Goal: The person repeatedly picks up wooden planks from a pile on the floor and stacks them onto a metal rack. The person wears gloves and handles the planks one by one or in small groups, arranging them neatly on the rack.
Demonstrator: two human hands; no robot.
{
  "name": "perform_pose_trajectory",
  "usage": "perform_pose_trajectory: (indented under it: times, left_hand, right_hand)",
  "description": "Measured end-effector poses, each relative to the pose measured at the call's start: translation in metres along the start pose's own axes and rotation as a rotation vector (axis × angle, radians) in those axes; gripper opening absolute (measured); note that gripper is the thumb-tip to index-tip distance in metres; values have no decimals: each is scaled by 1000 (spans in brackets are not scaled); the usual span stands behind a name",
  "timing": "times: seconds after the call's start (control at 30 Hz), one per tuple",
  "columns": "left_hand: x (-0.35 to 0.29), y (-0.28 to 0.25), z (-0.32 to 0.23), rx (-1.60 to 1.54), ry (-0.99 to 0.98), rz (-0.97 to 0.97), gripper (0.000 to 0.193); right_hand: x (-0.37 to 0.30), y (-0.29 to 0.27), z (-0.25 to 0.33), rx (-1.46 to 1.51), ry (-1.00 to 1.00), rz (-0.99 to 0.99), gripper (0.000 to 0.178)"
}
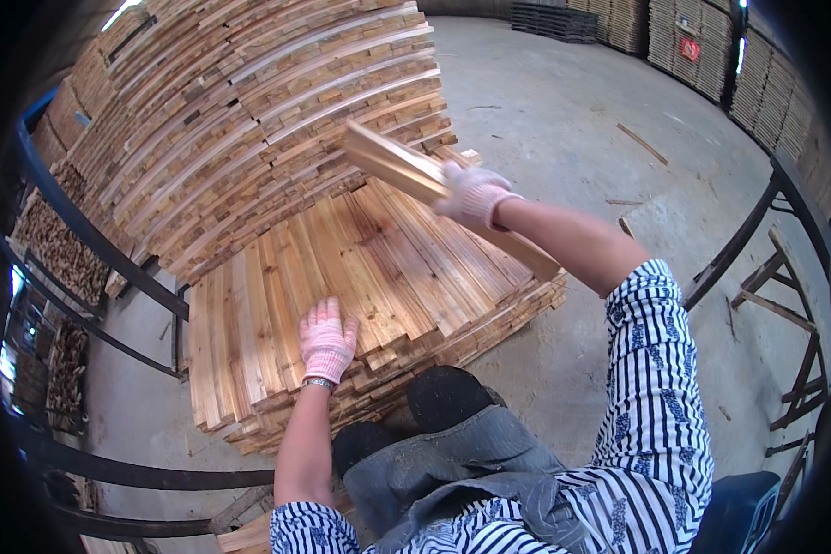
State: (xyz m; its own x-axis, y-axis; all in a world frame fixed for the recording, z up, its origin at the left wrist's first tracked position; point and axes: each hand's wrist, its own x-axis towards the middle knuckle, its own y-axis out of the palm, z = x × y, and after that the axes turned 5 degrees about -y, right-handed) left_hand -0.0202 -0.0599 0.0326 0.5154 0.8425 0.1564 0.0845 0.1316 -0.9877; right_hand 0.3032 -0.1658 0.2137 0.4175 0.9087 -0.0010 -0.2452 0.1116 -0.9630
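Note:
My left hand [328,342], in a pink-and-white knit glove, lies flat with fingers stretched on the near part of a low stack of wooden boards [295,258]. The boards lie side by side in layers, their near ends uneven. My right hand [475,196], also gloved, grips a wooden board [392,166] around its middle, above the right side of the stack. That board slants from upper left to lower right and is somewhat blurred. Whether it is one board or two together, I cannot tell. My right fingers are partly hidden.
A tall pile of stacked boards [277,102] rises just behind the low stack. Dark curved metal bars [102,222] run along the left. At right stand a dark metal frame [739,240] and a wooden trestle [803,369]. Loose slats [642,144] lie on the concrete floor.

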Motion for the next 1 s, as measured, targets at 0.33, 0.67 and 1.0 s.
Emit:
perform_pose_trajectory:
  times: [0.33,0.67,1.0]
  left_hand:
    - [-4,1,-2,-68,9,-43,62]
    - [-3,8,4,-122,46,-105,54]
    - [-5,9,0,-28,38,-133,53]
  right_hand:
    - [68,59,-93,715,-20,257,59]
    - [61,72,-61,-20,-142,203,70]
    - [74,2,-173,75,63,-133,54]
